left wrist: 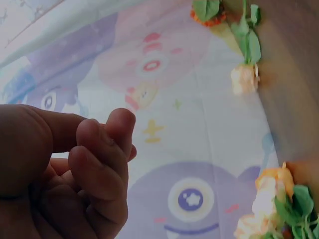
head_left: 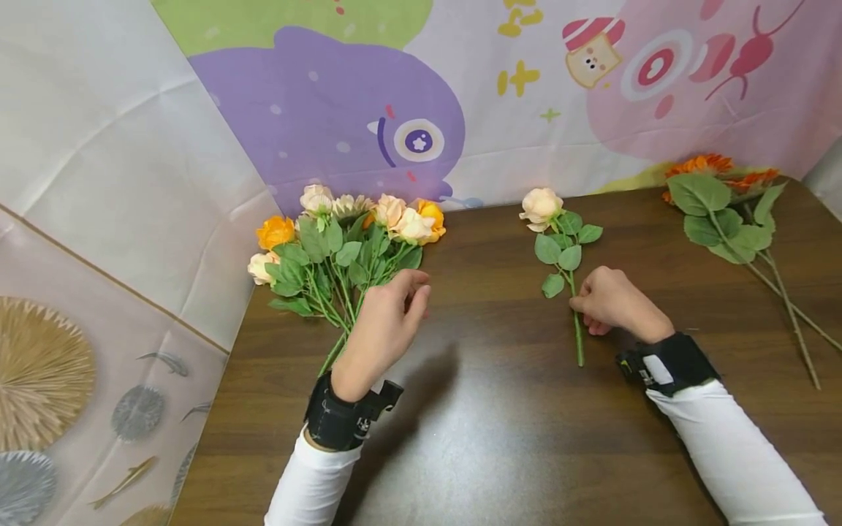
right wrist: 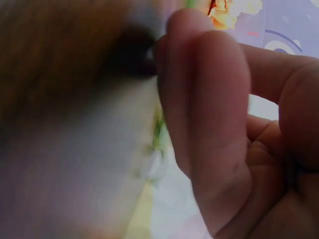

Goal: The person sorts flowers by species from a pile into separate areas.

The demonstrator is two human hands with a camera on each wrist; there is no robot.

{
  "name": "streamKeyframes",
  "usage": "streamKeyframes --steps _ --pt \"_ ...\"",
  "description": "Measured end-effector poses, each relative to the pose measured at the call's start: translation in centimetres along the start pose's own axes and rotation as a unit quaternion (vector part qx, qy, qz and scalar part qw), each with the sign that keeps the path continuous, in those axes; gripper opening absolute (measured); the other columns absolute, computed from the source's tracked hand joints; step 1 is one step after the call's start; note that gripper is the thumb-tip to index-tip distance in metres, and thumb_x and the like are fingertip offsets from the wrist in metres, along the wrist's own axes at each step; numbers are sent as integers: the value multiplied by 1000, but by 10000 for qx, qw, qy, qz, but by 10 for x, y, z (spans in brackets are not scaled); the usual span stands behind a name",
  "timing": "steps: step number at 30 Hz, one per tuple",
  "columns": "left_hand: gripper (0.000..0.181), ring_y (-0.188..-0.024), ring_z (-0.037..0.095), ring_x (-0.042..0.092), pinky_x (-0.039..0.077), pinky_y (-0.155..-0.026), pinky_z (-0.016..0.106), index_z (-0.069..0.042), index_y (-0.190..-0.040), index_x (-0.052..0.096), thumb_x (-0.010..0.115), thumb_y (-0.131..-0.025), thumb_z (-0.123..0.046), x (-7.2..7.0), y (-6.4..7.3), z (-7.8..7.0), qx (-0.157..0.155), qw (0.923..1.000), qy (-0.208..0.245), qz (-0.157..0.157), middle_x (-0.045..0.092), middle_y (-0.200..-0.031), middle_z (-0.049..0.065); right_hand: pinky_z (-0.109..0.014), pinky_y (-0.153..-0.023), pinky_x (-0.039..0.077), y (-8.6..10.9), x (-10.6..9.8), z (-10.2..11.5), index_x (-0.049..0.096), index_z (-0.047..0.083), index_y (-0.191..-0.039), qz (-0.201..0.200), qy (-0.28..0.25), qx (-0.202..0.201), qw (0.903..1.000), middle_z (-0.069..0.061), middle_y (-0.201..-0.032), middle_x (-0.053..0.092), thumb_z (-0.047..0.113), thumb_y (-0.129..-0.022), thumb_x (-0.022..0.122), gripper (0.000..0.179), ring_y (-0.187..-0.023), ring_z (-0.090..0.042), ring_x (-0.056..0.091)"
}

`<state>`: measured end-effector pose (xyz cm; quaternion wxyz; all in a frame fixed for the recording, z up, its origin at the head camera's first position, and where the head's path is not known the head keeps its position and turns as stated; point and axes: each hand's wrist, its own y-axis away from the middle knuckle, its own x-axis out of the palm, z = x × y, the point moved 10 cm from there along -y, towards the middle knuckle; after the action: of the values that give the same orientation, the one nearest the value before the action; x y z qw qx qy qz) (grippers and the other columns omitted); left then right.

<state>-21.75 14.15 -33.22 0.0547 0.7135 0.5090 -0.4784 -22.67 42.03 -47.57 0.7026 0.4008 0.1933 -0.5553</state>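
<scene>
A single peach rose (head_left: 541,208) with green leaves lies on the brown table, its stem toward me. My right hand (head_left: 613,301) pinches that stem (head_left: 578,336) below the leaves. In the right wrist view, the fingers (right wrist: 219,109) are curled and blurred, hiding most of the stem. My left hand (head_left: 384,321) is raised above the table, loosely curled and holding nothing; the left wrist view shows its fingers (left wrist: 102,174) bent toward the thumb. Beyond and beside it lies a bunch of peach and orange flowers (head_left: 349,252), its lower stems partly hidden by the hand.
Two orange flowers (head_left: 700,164) with broad leaves and long crossed stems lie at the right of the table (head_left: 500,438). A printed cartoon cloth (head_left: 500,139) hangs along the back edge. Pale patterned fabric (head_left: 131,183) stands at the left.
</scene>
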Motion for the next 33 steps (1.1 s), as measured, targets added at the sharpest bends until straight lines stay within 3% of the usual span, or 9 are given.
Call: streamKeyframes --steps 4,9,19,23,29,33 --pt "17 -46 6 47 41 -42 28 -2 -103 61 50 -93 -11 -9 -1 16 -427 9990 -104 60 62 -62 0 -32 -44 51 4 -6 7 61 3 -60 -10 352 -127 9993 -5 -49 60 16 -87 57 31 -44 -18 59" --pt "16 -43 9 45 39 -40 30 -3 -100 60 50 -93 -12 -16 -1 34 -791 9962 -354 102 60 -61 1 -33 -46 47 16 -23 22 60 4 -62 -380 501 -367 9973 -4 -49 60 20 -88 55 30 -44 -17 57" --pt "18 -44 13 49 41 -40 30 0 -92 60 49 -93 -14 -5 1 63 -1364 9850 -833 656 62 -65 7 -33 -48 43 29 -35 43 64 7 -71 -820 569 -687 9926 -1 -48 58 24 -88 54 26 -44 -15 55" --pt "17 -47 19 50 40 -41 33 0 -83 57 51 -92 -13 2 6 84 -1878 9662 -1378 1102 56 -63 11 -33 -48 44 32 -38 47 64 7 -73 -902 559 -734 9916 -1 -49 59 24 -88 54 25 -44 -14 55" --pt "22 -48 24 53 42 -41 39 -2 -73 60 51 -89 -12 21 22 121 -2574 9229 -2093 1952 58 -62 14 -34 -47 45 36 -40 51 65 8 -74 -1002 532 -691 9911 -1 -50 59 24 -88 55 23 -45 -14 56" --pt "22 -47 25 54 42 -39 40 -3 -70 61 52 -88 -11 29 27 135 -2770 9068 -2348 2140 60 -62 15 -34 -47 44 38 -42 54 64 10 -69 -1162 552 -714 9891 -1 -48 58 23 -86 56 22 -44 -14 55"
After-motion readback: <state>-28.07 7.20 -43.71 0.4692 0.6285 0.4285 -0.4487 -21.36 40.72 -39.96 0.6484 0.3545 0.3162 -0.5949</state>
